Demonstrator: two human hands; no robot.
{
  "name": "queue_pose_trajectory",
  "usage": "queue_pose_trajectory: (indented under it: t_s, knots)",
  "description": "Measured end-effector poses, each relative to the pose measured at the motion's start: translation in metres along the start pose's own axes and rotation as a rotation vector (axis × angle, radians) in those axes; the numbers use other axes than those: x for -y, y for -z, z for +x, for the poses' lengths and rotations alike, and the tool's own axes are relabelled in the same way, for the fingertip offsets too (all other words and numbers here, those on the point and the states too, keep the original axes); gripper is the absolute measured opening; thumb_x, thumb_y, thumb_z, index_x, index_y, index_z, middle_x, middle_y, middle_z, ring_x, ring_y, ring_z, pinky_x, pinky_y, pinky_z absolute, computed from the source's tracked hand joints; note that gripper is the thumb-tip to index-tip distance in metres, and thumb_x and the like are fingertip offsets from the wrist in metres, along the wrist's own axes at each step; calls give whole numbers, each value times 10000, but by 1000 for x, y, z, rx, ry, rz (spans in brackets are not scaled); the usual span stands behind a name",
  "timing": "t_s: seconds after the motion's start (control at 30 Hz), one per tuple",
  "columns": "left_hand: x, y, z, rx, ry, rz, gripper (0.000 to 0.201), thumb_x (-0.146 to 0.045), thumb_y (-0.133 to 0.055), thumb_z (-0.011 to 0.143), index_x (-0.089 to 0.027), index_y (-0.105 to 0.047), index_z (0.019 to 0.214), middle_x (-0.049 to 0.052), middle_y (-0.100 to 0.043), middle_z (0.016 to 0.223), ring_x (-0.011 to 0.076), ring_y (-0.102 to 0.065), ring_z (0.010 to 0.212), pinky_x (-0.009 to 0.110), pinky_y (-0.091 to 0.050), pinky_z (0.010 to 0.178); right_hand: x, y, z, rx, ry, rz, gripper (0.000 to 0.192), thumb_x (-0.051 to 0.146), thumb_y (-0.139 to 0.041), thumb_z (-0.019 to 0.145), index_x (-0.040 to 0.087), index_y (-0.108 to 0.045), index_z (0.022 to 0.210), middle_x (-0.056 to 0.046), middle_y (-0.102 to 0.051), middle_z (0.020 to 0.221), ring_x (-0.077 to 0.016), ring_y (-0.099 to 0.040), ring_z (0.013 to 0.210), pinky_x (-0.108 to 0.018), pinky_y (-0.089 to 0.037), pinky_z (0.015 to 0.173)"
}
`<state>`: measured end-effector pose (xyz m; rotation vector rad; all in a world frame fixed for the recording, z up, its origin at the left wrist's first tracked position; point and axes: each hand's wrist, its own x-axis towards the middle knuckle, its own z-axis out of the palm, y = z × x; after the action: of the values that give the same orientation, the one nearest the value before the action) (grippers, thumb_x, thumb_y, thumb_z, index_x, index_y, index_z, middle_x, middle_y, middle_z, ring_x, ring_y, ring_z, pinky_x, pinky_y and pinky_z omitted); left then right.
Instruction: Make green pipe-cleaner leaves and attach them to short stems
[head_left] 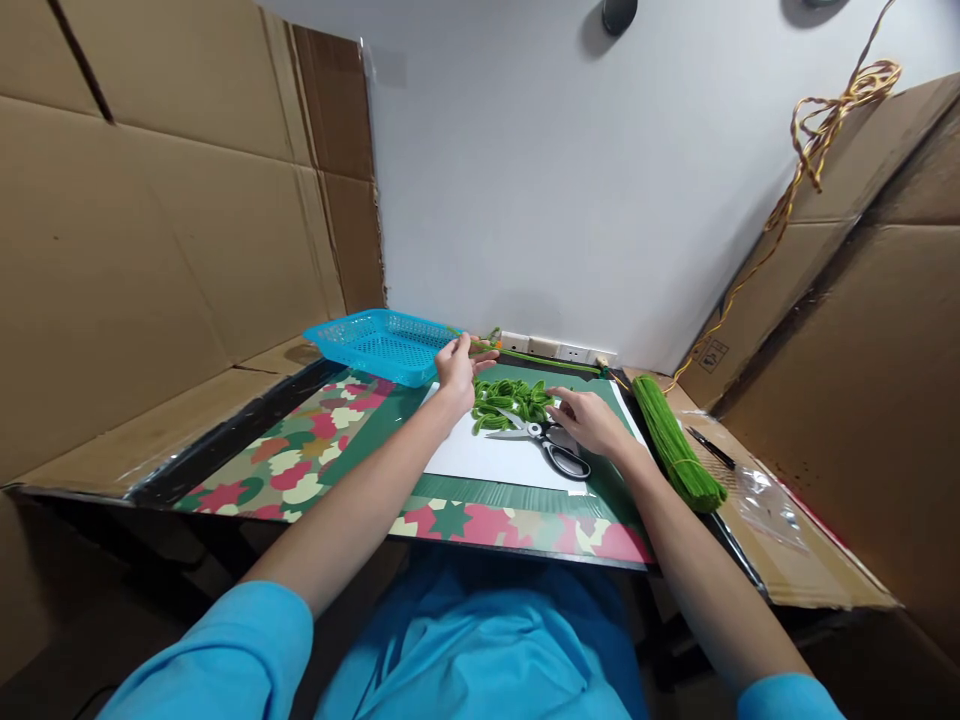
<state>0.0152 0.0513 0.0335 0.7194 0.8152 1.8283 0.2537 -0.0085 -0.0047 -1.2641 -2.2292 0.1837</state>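
Observation:
My left hand (456,374) is raised at the far side of the table, its thumb and fingers pinching a thin green pipe cleaner stem with a small orange part (497,345). Below and right of it lies a pile of bent green pipe cleaner pieces (510,396) on a white sheet (480,463). My right hand (589,420) reaches to the pile's right edge with fingers apart; whether the fingertips touch a piece is hard to see. Scissors (566,462) with black and white handles lie just beside this hand, blades spread and pointing left against the pile.
A blue plastic basket (337,346) stands at the back left. To the right lie a tied bundle of green pipe cleaners (675,440), a black pen-like tool (711,448) and a clear plastic bag (772,510). Power sockets (559,350) line the wall. Cardboard walls (172,220) flank the table.

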Motion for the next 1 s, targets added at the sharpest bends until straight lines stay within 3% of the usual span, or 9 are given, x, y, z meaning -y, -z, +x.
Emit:
queue_pose_trajectory:
  t_s: [0.1,0.27,0.47,0.6,0.7,0.83,1.0]
  knots:
    - [1,-2,-5,39,20,25,232,-315,-681,1022,-160,-629,857,55,-757,824,156,-779,671,240,-613,648,1,-2,4,-185,-30,154,331,468,-608,1018,219,-780,1151,-71,-760,843,-226,-678,742,-315,-472,697]
    - [0,-6,-15,124,27,87,226,-326,-647,1046,-162,-633,889,66,-771,879,151,-786,696,211,-593,612,5,-4,12,-480,-195,853,535,682,-609,953,177,-726,1087,-103,-751,989,-203,-712,743,-299,-564,582]
    - [4,-9,-22,305,1,190,249,-388,-662,1032,-171,-652,912,80,-782,906,153,-763,635,190,-523,481,2,-3,11,-556,-253,1268,504,669,-725,882,215,-673,1095,-50,-727,968,-161,-714,656,-279,-597,528]
    - [8,-10,-26,396,-25,261,312,-473,-703,991,-178,-677,893,84,-778,876,160,-733,613,192,-464,433,2,-3,10,-569,-257,1253,480,664,-765,839,212,-642,945,-29,-709,926,-111,-640,542,-253,-558,477]
    - [9,-10,-29,464,-68,308,383,-535,-726,953,-173,-681,837,90,-765,853,161,-706,641,202,-456,456,7,-5,10,-451,-214,1115,459,646,-746,866,200,-641,846,1,-650,763,-102,-570,472,-243,-506,423]
    - [9,-10,-30,581,-85,343,466,-609,-768,869,-158,-685,785,98,-759,932,182,-701,784,234,-508,576,20,-13,10,-265,-142,1014,445,639,-743,875,199,-691,828,43,-543,589,-111,-492,418,-246,-452,366]
    - [14,-11,-31,782,32,325,485,-589,-787,831,-149,-624,707,92,-737,954,185,-685,893,292,-557,806,29,-20,12,-293,-94,1054,390,587,-800,855,212,-695,869,27,-645,635,-133,-556,441,-279,-533,412]
